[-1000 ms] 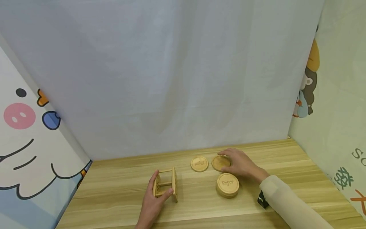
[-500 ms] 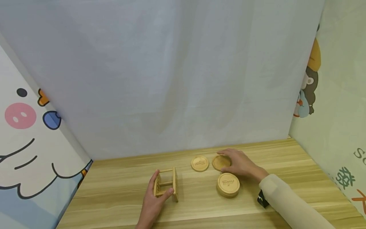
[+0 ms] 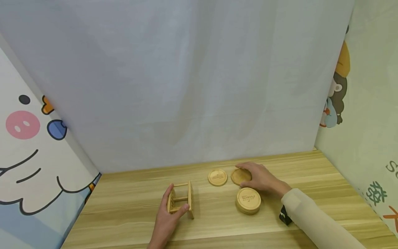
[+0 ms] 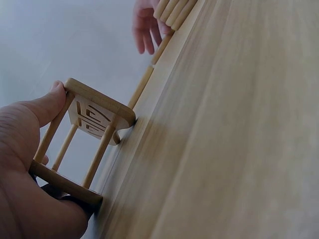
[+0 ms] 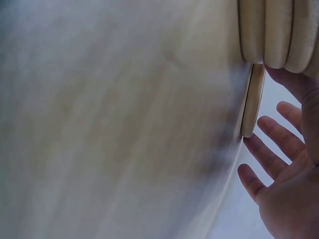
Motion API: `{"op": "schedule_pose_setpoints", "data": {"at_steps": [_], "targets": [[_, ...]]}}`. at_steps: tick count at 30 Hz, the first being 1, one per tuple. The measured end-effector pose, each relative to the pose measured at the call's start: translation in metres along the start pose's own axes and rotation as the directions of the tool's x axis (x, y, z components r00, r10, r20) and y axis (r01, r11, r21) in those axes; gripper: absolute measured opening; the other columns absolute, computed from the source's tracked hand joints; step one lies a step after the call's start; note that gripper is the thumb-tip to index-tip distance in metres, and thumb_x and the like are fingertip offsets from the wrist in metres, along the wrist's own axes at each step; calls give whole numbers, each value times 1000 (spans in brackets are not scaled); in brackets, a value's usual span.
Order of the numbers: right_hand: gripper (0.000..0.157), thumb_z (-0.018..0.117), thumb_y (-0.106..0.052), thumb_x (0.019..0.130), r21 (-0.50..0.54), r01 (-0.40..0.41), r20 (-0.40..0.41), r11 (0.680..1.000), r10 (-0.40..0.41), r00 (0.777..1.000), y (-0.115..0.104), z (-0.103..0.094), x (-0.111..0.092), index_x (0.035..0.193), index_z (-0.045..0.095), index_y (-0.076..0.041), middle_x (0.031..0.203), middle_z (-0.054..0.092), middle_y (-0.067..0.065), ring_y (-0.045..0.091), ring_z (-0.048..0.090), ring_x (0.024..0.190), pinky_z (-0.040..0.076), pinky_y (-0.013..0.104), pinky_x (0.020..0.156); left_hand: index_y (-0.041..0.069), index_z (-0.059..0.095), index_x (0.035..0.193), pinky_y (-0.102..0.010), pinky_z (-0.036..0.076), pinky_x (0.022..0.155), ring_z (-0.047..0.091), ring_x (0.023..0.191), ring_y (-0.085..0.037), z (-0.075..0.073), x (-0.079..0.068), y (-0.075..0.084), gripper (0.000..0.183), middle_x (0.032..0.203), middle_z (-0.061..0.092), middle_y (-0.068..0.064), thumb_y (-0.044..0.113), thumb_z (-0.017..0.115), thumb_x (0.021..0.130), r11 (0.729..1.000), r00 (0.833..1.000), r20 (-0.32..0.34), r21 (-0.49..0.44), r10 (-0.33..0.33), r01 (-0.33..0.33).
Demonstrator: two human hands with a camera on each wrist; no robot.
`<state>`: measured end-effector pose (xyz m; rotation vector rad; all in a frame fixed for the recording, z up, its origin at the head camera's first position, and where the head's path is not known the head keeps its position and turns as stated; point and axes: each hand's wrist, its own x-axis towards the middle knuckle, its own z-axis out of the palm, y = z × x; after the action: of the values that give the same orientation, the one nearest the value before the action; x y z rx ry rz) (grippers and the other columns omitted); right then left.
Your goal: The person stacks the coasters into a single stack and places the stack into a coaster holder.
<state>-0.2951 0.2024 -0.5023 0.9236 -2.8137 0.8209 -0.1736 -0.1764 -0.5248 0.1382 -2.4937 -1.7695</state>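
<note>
My left hand [image 3: 164, 223] grips a small bamboo coaster rack [image 3: 191, 200], thumb on the near side and a finger along the left panel. In the left wrist view the rack shows cut-out lettering [image 4: 93, 118] and thin rods between its two end panels. At the back of the table my right hand [image 3: 262, 177] spans a round wooden coaster [image 3: 239, 176], thumb at its near edge and fingers at its far edge. The right wrist view shows this coaster [image 5: 253, 102] edge-on, flat on the table, a fingertip at its rim and the thumb partly hidden behind the stack.
A stack of several engraved coasters [image 3: 248, 199] stands just in front of the right hand. One more coaster [image 3: 217, 177] lies flat to the left. A small black item [image 3: 284, 216] shows beneath the right sleeve [image 3: 311, 216]. A pale curtain [image 3: 199, 103] hangs behind the table [image 3: 130, 207].
Both hands, the rack and the coasters keep their places. Only the head view has shifted very slightly.
</note>
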Motion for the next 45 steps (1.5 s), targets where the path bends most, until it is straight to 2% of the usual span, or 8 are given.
{"op": "schedule_pose_setpoints", "data": {"at_steps": [15,26,45], "targets": [[71,95,-22,91,-15,27,1,1000,-27,1000,5,4,1,150,64,2,149,67,24,50,62,138,49,68,114,23,31,176,-82,27,122,25,162,-58,0,-1,0,103,180,27,-25,35,92,94,1000,1000,-3,5,6,-6],[74,94,-22,93,-2,5,40,1000,-5,999,8,4,2,154,61,2,151,66,24,49,62,138,51,65,113,22,33,176,-81,31,121,29,161,-58,1,-2,1,101,179,30,-26,34,92,94,1000,1000,-13,16,15,-14],[71,94,-21,92,6,4,41,1000,-4,999,8,3,1,152,63,1,149,68,22,49,63,137,51,65,114,20,33,176,-79,29,124,27,162,-56,1,-2,1,102,179,29,-26,32,93,94,1000,1000,-8,-10,19,-19]]}}
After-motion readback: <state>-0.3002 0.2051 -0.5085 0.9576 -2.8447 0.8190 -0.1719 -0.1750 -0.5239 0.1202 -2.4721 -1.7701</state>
